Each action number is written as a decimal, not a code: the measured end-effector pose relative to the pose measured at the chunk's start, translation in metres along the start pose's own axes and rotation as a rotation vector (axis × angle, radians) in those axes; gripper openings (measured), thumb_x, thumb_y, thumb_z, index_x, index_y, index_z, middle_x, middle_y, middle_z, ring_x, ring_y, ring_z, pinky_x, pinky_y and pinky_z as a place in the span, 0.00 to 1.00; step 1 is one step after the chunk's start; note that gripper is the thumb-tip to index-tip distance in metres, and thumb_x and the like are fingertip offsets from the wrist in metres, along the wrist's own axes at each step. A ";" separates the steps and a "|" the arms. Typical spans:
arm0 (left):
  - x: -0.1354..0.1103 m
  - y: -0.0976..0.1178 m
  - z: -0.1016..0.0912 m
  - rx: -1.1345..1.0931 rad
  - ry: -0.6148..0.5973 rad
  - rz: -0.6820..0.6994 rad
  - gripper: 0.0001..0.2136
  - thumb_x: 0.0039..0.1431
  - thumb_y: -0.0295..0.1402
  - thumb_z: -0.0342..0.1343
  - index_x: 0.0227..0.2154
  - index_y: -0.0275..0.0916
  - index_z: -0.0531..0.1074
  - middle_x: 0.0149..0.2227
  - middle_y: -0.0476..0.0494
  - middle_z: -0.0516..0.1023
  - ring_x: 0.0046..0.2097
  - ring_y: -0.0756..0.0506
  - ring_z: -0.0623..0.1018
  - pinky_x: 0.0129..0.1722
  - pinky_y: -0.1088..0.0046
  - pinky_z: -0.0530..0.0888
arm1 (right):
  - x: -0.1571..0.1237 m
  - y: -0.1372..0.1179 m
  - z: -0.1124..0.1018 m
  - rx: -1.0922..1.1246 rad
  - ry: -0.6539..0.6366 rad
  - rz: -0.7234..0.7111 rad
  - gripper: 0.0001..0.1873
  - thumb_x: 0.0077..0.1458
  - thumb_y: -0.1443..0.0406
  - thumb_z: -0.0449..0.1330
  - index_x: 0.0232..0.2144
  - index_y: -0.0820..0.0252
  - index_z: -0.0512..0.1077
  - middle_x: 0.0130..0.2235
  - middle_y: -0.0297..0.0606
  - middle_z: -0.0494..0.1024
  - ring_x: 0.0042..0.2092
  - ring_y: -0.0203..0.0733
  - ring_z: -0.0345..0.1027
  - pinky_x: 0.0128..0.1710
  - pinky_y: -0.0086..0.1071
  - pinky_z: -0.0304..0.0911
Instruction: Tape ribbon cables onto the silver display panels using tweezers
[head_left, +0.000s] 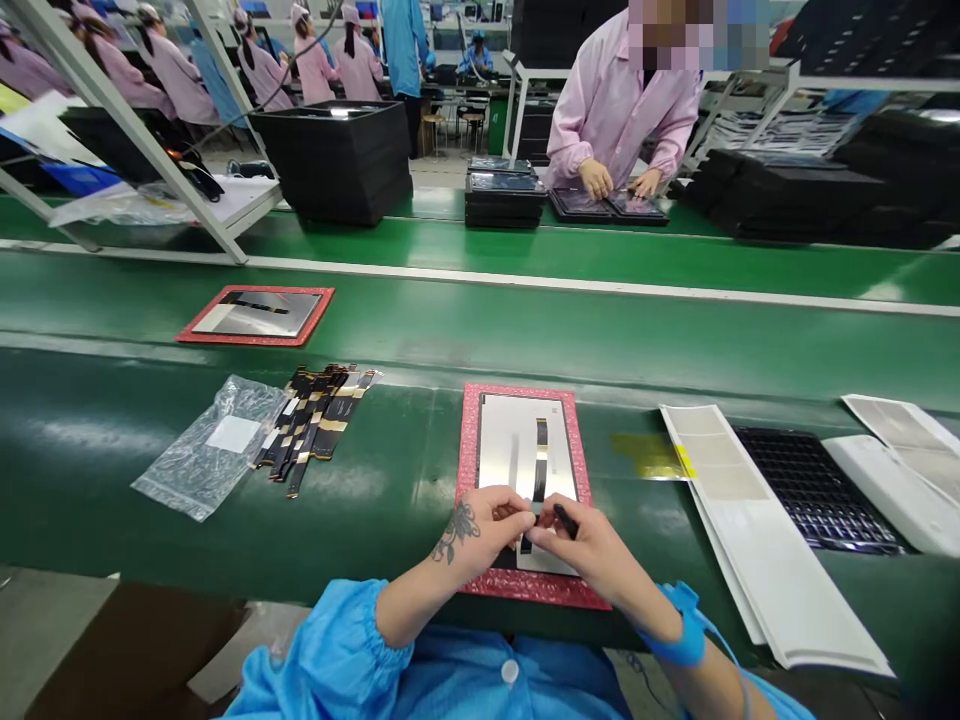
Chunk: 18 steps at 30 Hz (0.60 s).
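Two bare hands, both over the lower half of a silver panel [495, 440], which lies on a red mat [469, 440] directly in front of the wearer, on the green bench [375, 540]. Left hand [487, 525]: comes in from lower left, fingers curled, thumb and forefinger pressed together beside the black ribbon strip [541, 460] that runs lengthwise on the panel; contents of this pinch too small to tell. Right hand [581, 540]: comes in from lower right, a short black item [566, 520] gripped in the bent fingers, thumb and forefinger tips near the left's. Blue band [682, 630] on right wrist. Hands hide part of the strip and the panel's lower portion.

Surroundings, left: pile of ribbon strips [315, 415], touching a clear bag [225, 440] with white label; farther off, second panel [277, 320] on its own red mat [315, 317].

Right: yellow film [649, 457] meeting the edge of long white sheets [780, 560]; black compartment tray [817, 490] just beside them.

Beyond: white rail [480, 277] across the bench; co-worker in pink [622, 110], hands on flat black trays [581, 203]; tall black bin [337, 160] to the left
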<state>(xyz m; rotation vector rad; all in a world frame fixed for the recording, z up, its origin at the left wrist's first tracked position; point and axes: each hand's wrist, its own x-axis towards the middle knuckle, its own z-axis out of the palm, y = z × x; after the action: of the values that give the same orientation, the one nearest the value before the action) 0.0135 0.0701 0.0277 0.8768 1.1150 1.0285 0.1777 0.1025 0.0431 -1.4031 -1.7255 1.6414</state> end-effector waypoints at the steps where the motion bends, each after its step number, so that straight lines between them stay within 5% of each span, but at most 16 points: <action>1: 0.001 -0.001 0.000 0.017 0.008 0.009 0.08 0.44 0.38 0.63 0.21 0.38 0.74 0.19 0.51 0.70 0.22 0.51 0.69 0.24 0.76 0.67 | 0.005 0.001 0.000 -0.006 -0.040 -0.010 0.16 0.42 0.53 0.65 0.22 0.59 0.68 0.21 0.29 0.63 0.25 0.34 0.52 0.25 0.29 0.50; 5: -0.003 -0.010 -0.008 0.247 0.066 0.129 0.06 0.51 0.34 0.59 0.31 0.39 0.76 0.24 0.49 0.73 0.26 0.49 0.71 0.28 0.75 0.68 | 0.017 0.011 -0.003 0.022 -0.150 -0.005 0.16 0.43 0.54 0.64 0.21 0.59 0.66 0.21 0.29 0.63 0.26 0.35 0.53 0.26 0.29 0.51; 11: -0.035 -0.039 -0.021 1.066 0.182 0.662 0.13 0.63 0.30 0.46 0.42 0.37 0.75 0.34 0.40 0.73 0.37 0.44 0.72 0.36 0.68 0.70 | 0.023 0.016 -0.004 -0.250 -0.032 -0.111 0.09 0.50 0.62 0.59 0.21 0.59 0.68 0.28 0.35 0.69 0.32 0.41 0.63 0.34 0.33 0.59; 14: -0.047 -0.051 -0.021 1.208 0.207 0.723 0.13 0.63 0.30 0.47 0.45 0.38 0.74 0.35 0.41 0.72 0.38 0.45 0.71 0.36 0.68 0.69 | 0.026 0.016 0.000 -0.346 -0.056 -0.193 0.07 0.52 0.67 0.57 0.24 0.60 0.72 0.39 0.41 0.71 0.42 0.44 0.66 0.41 0.36 0.61; 18: -0.049 -0.054 -0.021 1.198 0.218 0.700 0.12 0.62 0.29 0.49 0.43 0.40 0.75 0.35 0.42 0.72 0.38 0.45 0.70 0.36 0.69 0.69 | 0.030 0.017 0.005 -0.421 -0.106 -0.221 0.05 0.54 0.69 0.57 0.28 0.59 0.73 0.39 0.39 0.69 0.41 0.42 0.67 0.41 0.34 0.63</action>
<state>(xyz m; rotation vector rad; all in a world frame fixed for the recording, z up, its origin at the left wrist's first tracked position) -0.0012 0.0084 -0.0138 2.2643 1.6785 0.9541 0.1672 0.1218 0.0164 -1.2493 -2.2958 1.3051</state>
